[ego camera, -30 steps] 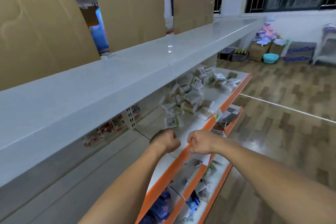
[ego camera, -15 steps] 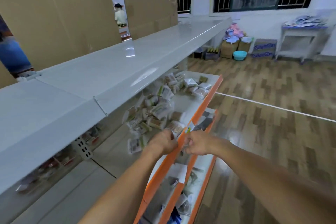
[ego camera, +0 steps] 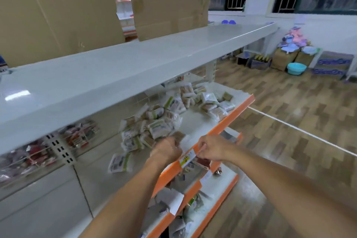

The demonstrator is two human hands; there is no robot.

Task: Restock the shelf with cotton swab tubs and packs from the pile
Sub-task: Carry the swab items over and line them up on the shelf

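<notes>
I've got both hands out at the orange shelf lip (ego camera: 222, 131) now, close together but not touching. My left hand (ego camera: 167, 149) is curled over the near edge of the pile (ego camera: 154, 121), fingers bent around what looks like a brown-faced pack (ego camera: 178, 135); the blur won't let me say for certain that it's pinched, so I can't tell. My right hand (ego camera: 209, 148) sits just right of it, fingers curled at the lip right by the yellow price tag (ego camera: 187, 158) — whether it's gripping the tag, the lip or nothing, I can't tell either. The packs are heaped just ahead of my left hand and strung out further along beyond my right, with one loose pack (ego camera: 120, 162) lying off to my left, apart from the heap. No tubs that I can make out. My read: this is the pick-up, taking a pack off the near edge. To do it well I'd take one from the front of the heap rather than dig under, since these soft bags look ready to slide toward the lip. I'd keep the right hand steady at the edge as a stop, lift the pack clear, then stand it in the bare stretch of shelf (ego camera: 92, 164) to my left, by the loose one.
</notes>
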